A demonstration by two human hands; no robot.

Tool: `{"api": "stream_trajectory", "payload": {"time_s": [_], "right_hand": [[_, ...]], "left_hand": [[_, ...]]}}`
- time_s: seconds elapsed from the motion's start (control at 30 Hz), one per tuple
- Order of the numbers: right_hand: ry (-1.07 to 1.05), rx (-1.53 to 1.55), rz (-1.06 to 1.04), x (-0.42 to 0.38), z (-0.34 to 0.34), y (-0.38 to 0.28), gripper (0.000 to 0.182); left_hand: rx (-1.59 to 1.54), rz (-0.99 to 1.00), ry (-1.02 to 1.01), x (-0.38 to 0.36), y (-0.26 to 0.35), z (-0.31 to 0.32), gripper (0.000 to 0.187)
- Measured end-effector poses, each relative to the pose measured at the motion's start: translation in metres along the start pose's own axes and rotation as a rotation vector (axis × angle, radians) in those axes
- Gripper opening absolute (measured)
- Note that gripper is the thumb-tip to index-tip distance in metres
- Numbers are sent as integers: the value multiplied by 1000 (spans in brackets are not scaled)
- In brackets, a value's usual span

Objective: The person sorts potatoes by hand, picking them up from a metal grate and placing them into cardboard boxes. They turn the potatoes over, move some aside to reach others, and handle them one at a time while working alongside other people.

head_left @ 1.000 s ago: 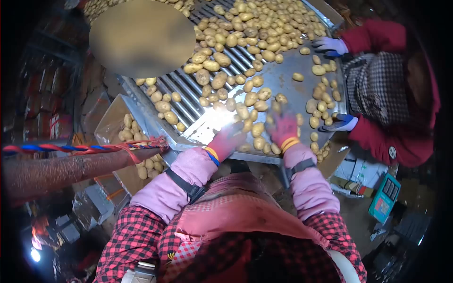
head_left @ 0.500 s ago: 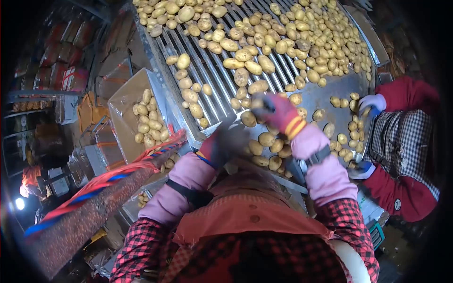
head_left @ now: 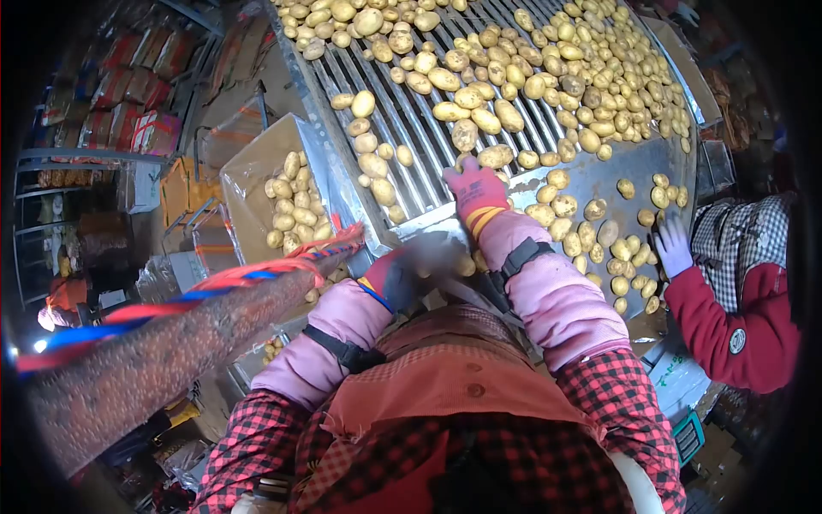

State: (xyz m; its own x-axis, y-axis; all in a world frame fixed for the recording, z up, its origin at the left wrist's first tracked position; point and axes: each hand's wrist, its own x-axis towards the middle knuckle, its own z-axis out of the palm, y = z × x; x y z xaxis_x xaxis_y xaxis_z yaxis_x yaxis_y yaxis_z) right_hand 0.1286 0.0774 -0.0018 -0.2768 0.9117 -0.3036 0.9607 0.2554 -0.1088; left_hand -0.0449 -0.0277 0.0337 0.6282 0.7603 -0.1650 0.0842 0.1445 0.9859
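Observation:
My right hand (head_left: 476, 190), in a red glove with a yellow cuff, reaches over the lower end of the metal slatted rack (head_left: 419, 176). Its fingers are spread a little and touch the edge of a potato (head_left: 465, 135). My left hand (head_left: 409, 272), in a dark glove, is low near the front lip of the rack; its fingers are smeared by motion. Potatoes (head_left: 561, 206) lie on the smooth metal tray (head_left: 591, 176) to the right of my right forearm.
A co-worker's gloved hand (head_left: 674, 247) lies by the tray's right edge. A lined box of potatoes (head_left: 257, 184) stands left of the rack. A rusty pole (head_left: 171, 351) wrapped in red and blue rope crosses the left front. Stacked boxes (head_left: 120, 103) are farther left.
My right hand has moved left and slightly up, away from the potatoes on the tray. My left hand remains low. The co-worker's hand by the tray has opened out, and the view has shifted.

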Motion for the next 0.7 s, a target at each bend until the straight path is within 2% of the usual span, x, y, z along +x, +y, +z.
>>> {"api": "stream_trajectory", "payload": {"time_s": [0.03,0.1,0.13,0.17,0.2,0.23,0.27,0.33,0.37,0.43,0.5,0.53,0.57,0.6,0.67,0.7], "right_hand": [[33,109,10,-4,0,4,46],[99,331,29,-16,-15,12,48],[130,442,-12,-31,-24,8,49],[37,546,-75,-39,-30,1,52],[-37,625,-226,-41,-27,-1,54],[-111,703,-377,-41,-24,-2,57],[-213,673,-356,-37,-51,-6,62],[22,513,-193,-7,-39,-15,61],[135,437,-118,12,-35,-22,61],[-7,328,-118,53,-39,-46,67],[-3,187,-229,88,-14,-63,61],[18,210,-259,103,-2,-62,60],[39,228,-283,109,5,-60,59],[-34,304,-224,98,-12,-58,55],[146,477,-252,62,-1,-50,47],[243,555,-263,39,1,-45,43]], "left_hand": [[-108,-16,51,-2,-28,2,37],[292,125,112,1,-11,0,33],[794,274,117,1,7,-3,28],[1295,423,114,4,24,-2,24],[1264,460,284,5,24,3,24],[619,267,421,7,28,11,25],[-28,66,516,9,36,19,26],[-317,-63,493,4,35,15,28],[43,12,403,-6,27,4,29],[464,146,288,-15,28,-5,29],[594,272,252,-18,51,-6,27],[735,298,263,-22,54,-6,23],[718,218,184,-31,25,-6,23],[695,151,104,-43,-29,-6,23],[413,32,73,-46,-56,-3,26],[158,-28,110,-44,-54,0,29]]}}
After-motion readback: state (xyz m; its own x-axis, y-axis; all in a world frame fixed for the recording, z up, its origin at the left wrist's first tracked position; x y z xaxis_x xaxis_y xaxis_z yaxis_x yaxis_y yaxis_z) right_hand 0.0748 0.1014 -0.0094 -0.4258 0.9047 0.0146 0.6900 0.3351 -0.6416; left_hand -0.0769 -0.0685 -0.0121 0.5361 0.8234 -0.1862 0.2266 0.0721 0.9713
